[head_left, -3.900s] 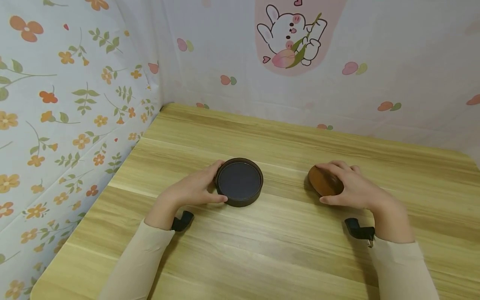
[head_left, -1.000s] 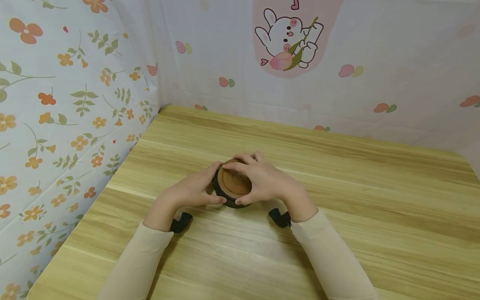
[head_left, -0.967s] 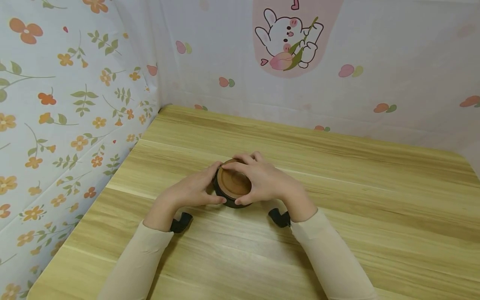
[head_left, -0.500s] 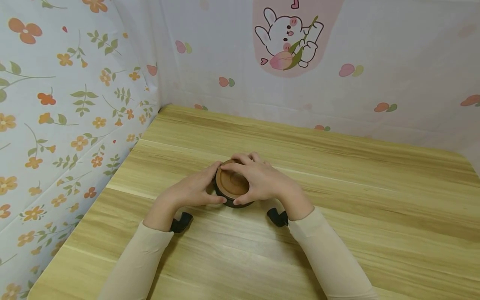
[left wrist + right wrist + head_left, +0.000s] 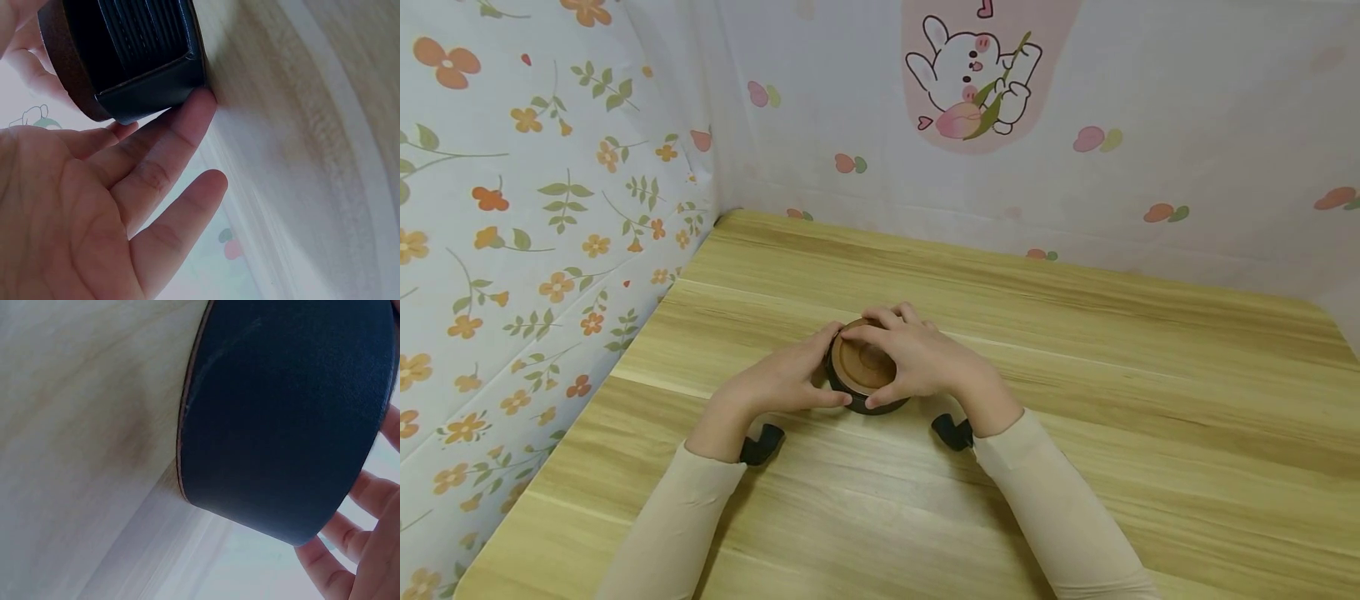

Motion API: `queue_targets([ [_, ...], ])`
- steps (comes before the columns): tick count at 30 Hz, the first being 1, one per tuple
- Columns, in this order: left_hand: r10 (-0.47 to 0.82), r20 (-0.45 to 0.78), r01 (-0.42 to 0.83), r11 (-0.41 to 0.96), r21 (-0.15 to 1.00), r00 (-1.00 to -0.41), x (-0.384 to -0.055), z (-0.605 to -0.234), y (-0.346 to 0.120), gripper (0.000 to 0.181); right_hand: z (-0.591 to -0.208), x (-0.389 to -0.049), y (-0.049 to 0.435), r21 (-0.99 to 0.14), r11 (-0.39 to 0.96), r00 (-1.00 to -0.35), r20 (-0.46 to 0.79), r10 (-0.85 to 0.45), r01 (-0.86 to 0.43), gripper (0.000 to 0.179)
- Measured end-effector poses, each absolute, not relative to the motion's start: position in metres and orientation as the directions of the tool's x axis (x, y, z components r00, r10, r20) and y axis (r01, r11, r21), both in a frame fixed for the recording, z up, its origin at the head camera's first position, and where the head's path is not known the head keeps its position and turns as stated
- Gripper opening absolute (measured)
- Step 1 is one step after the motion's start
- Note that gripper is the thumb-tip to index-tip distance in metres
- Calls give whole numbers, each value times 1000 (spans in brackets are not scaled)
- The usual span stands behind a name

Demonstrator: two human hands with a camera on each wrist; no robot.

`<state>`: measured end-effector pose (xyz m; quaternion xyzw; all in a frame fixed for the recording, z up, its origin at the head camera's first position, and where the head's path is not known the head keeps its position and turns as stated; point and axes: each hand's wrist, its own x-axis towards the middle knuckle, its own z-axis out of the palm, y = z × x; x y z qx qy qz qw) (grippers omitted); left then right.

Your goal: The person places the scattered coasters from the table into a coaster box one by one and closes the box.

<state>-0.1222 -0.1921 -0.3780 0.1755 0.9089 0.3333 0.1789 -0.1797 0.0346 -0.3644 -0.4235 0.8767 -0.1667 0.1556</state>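
A round black leather-like coaster holder (image 5: 891, 407) stands on the table. My left hand (image 5: 775, 375) grips its left side between thumb and fingers. In the left wrist view, a cutout in its wall shows several dark stitched discs (image 5: 147, 31) stacked inside. A brown round lid (image 5: 857, 362) lies over its top, and my right hand (image 5: 928, 358) holds this lid by the edge with curled fingers and thumb. The lid's brown rim (image 5: 69, 69) shows beside the black wall. Whether it is fully seated I cannot tell. The holder's smooth black side (image 5: 281, 425) fills the right wrist view.
The light wooden table (image 5: 1075, 400) stretches around the hands. A floral cloth (image 5: 550, 250) hangs at the left, and a white cloth with a rabbit print (image 5: 820, 100) hangs behind the table. Black wrist mounts (image 5: 762, 444) sit close to the tabletop.
Since the oldest frame, my right hand has brought the brown lid leftward from the table's right onto the holder. Over the last second it shifted only slightly left; my left hand stayed put.
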Motion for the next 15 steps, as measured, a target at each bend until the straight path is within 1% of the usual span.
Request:
queue_targets([
  [5,448,-203,210,712,670,-871,-123,-377,-193,98,-364,-180,36,-447,578,-591,-127,-797,-683,82],
  [12,446,-197,215,715,665,-873,-123,-380,-194,92,-367,-179,41,-478,537,-566,-98,-819,-695,77],
  [15,437,-201,203,715,669,-877,-122,-380,-194,94,-368,-179,47,-489,531,-566,-88,-820,-692,76],
])
